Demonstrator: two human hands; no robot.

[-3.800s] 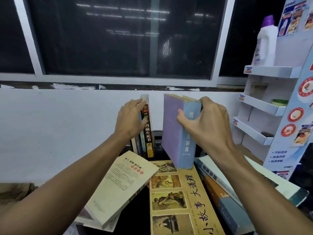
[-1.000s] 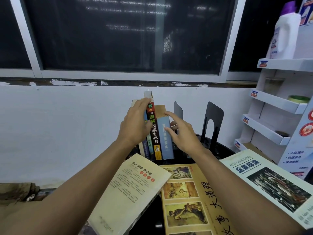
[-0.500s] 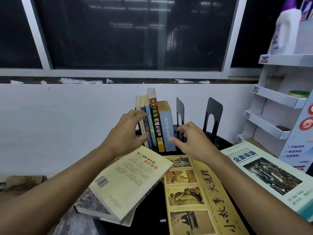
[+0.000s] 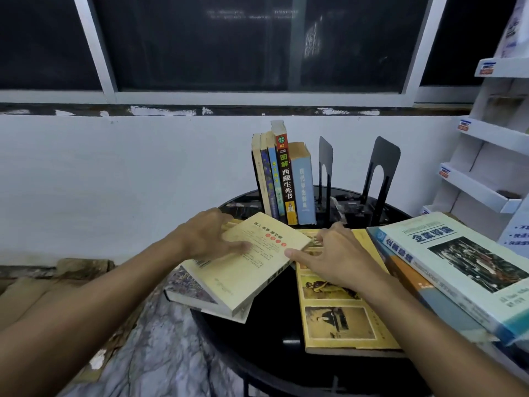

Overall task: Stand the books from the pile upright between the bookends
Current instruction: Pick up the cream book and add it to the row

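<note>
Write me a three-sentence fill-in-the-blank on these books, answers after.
The left hand lies on the cream paperback; the ___ hand is over the yellow picture book.
The light ___ book ends the upright row on the right.
Right of it stand two black ___.
Missing: right; blue; bookends.

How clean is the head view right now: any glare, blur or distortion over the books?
Head view: dim, bluish light; faint reflected streaks sit only on the dark window, none on any cover. The upright books have legible spines; the left hand and right hand are slightly smeared. Wide-angle bending leans the window frame and the white shelf at the edges.
</note>
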